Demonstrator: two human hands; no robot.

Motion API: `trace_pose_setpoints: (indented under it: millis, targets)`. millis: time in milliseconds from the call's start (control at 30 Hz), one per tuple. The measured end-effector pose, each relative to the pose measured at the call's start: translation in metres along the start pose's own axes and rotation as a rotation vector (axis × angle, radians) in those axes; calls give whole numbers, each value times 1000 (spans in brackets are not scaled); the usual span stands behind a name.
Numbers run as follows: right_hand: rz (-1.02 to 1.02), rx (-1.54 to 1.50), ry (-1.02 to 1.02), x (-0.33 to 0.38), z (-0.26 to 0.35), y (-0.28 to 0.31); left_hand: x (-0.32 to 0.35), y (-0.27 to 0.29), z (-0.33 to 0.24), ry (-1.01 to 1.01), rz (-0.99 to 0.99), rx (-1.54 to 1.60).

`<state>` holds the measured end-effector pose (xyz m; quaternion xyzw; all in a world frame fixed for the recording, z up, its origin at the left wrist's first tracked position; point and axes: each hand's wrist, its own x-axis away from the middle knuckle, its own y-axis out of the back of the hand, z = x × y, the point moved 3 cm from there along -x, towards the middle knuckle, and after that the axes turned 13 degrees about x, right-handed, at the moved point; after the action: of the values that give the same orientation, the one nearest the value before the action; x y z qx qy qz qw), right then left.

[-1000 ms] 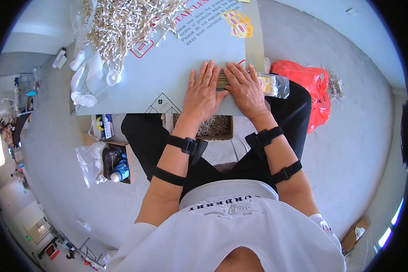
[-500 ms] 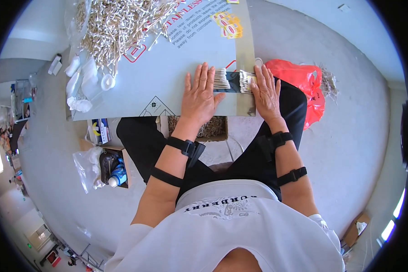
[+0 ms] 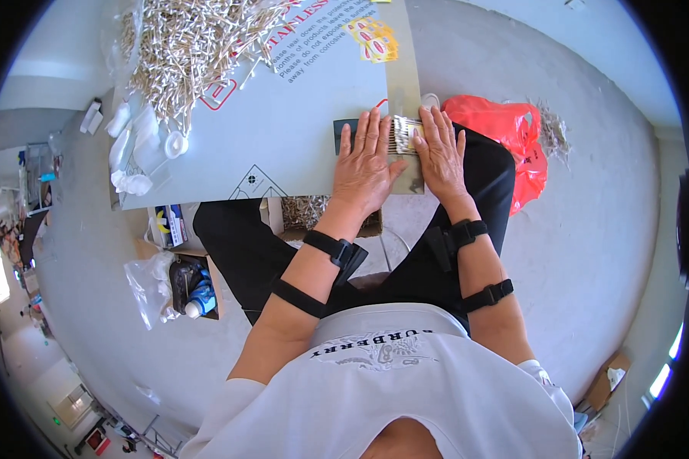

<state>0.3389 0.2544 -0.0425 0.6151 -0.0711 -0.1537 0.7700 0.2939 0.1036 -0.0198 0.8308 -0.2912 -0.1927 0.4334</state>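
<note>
My left hand lies flat on the grey board, fingers stretched out. Its thumb side borders a short row of white-tipped cotton swabs. On the other side of this row, my right hand rests flat at the board's right edge, fingers extended, with a thumb over the swabs' end. Part of the row is hidden under the hands. A dark strip shows to the left of my left hand. Far left on the board is a big heap of loose cotton swabs.
Small yellow cards lie at the board's far right. White wads and a tape roll sit at its left edge. A red plastic bag is beside my right knee. Under the board stands a carton of swabs; another box holds a bottle.
My left hand has slid right, and the gap between the two groups of swabs has closed. The dark strip now shows left of that hand. My right hand has barely moved.
</note>
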Motion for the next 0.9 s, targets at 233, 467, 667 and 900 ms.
trace_pose_setpoints:
  millis: [233,467,667,900]
  targets:
    - [2,20,13,0,0,2,-1,-1,-2,-29,7,13]
    - [-7,24,-2,1,1,2,3,5,0,-74,25,13]
    - [-17,30,8,2,0,2,2,8,0,-103,55,23]
    - [-188,-310,-199,-8,-15,4,-18,8,11,-85,-273,660]
